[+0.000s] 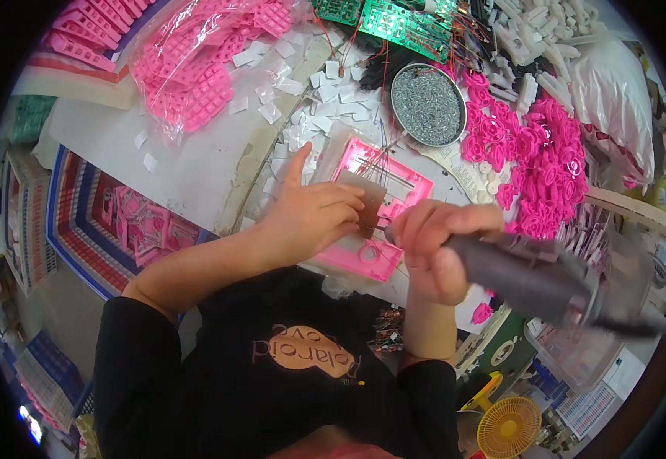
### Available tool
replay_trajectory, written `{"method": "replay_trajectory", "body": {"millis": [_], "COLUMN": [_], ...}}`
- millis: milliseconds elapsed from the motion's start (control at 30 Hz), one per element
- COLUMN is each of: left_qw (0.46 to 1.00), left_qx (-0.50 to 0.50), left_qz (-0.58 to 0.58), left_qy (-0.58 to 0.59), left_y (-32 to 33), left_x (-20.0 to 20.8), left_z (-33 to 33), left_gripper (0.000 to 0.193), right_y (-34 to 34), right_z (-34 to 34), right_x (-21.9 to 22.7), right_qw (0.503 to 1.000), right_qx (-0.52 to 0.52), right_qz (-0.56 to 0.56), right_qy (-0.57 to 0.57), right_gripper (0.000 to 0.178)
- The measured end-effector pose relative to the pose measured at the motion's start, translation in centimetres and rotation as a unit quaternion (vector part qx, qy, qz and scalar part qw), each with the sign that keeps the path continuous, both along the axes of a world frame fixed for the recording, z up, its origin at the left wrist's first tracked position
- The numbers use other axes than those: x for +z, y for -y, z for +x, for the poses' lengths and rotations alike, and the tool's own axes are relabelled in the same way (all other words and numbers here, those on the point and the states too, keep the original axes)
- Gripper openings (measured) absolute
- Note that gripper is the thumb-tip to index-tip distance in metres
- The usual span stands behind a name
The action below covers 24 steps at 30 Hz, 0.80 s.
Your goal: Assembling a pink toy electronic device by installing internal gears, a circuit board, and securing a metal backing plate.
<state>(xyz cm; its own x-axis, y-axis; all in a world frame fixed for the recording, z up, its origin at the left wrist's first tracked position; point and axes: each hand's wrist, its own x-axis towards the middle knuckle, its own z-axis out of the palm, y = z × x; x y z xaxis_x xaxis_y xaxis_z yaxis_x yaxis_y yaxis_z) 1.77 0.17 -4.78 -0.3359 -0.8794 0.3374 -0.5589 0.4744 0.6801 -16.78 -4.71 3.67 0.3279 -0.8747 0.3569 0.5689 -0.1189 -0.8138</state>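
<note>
A dark grey electric screwdriver point(520, 277) is gripped in my right hand point(444, 249), its body slanting off to the right and blurred. Its tip points at a pink plastic housing point(383, 264) on the table before me. A flat grey-brown plate point(364, 200) lies in the housing, with thin wires point(377, 162) running over its far end. The fingertips of my left hand point(310, 214) rest on the plate's left side, one digit stretched out away from me. My right fingers hide part of the housing's right edge and the screwdriver's tip.
Beyond the housing stands a round metal bowl of small screws point(429, 107). Green circuit boards point(402, 27) lie behind it, pink ring-shaped parts point(543, 164) to its right. Bagged pink keypads point(195, 84) and white square pieces point(325, 103) are at left. A yellow fan point(509, 428) is lower right.
</note>
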Motion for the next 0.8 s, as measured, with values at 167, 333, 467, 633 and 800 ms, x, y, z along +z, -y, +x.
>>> {"method": "replay_trajectory", "body": {"millis": [167,333,467,633,800], "left_qw": [1.000,0.999,0.998,0.998,0.999], "left_qx": [-0.001,0.002,0.004,0.001,-0.002], "left_qz": [0.002,-0.001,-0.011,-0.019,-0.018], "left_qy": [-0.026,-0.046,-0.055,-0.054,-0.048], "left_y": [0.3,0.4,0.4,0.4,0.3], "left_x": [-0.2,-0.3,-0.3,-0.7,-0.6], "left_z": [0.0,0.0,0.1,0.2,0.2], "left_gripper": [0.015,0.017,0.017,0.016,0.015], "right_y": [-0.5,-0.6,-0.7,-1.0,-0.8], "right_z": [0.4,0.9,1.2,1.7,1.8], "right_x": [-1.6,-1.8,-1.9,-2.2,-2.7], "right_qw": [1.000,0.998,0.999,0.998,0.996], "right_qx": [0.016,-0.006,-0.010,-0.013,-0.021], "right_qz": [-0.019,-0.040,-0.026,-0.014,-0.015], "right_qy": [-0.007,-0.044,-0.045,-0.052,-0.083], "right_gripper": [0.033,0.030,0.030,0.030,0.030]}}
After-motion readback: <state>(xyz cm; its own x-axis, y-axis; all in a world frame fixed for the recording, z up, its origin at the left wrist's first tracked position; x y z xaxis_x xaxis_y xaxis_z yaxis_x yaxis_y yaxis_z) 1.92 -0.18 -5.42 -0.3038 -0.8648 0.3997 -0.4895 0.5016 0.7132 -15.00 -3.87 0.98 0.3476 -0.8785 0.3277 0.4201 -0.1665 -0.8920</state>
